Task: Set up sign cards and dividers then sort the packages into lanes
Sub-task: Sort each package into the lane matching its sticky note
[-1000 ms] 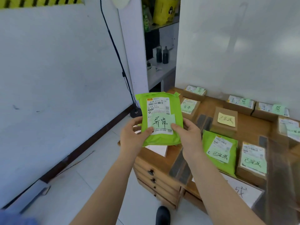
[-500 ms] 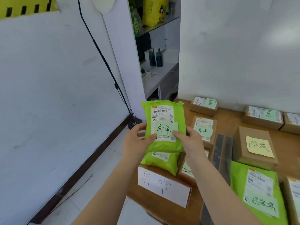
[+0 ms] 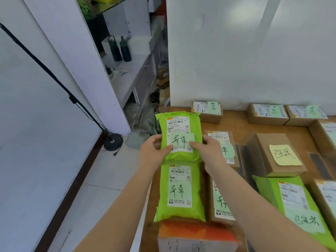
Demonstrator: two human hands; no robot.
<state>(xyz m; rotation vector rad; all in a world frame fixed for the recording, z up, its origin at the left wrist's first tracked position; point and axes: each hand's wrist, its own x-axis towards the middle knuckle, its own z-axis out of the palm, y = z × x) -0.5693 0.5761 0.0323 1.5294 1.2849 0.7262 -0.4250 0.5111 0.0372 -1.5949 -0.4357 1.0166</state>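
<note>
I hold a green mailer package (image 3: 181,124) with a white shipping label and a pale green handwritten note, low over the left end of the wooden table (image 3: 241,126). My left hand (image 3: 151,151) grips its lower left edge and my right hand (image 3: 209,151) its lower right edge. Just behind it toward me lies a second green mailer (image 3: 179,193) with the same note. A cardboard box (image 3: 222,148) with a matching note sits to the right, partly behind my right hand. A dark divider strip (image 3: 241,160) runs right of that box.
Several cardboard boxes (image 3: 267,114) line the back wall. Right of the divider lie a box with a yellow note (image 3: 276,155) and another green mailer (image 3: 294,206). A sign card (image 3: 196,235) stands blurred at the near edge. A lamp stand base (image 3: 113,141) is on the floor at left.
The view has tipped down and closer to the table. My hands have carried the green mailer forward and down, to just beyond the other green mailer in the left lane.
</note>
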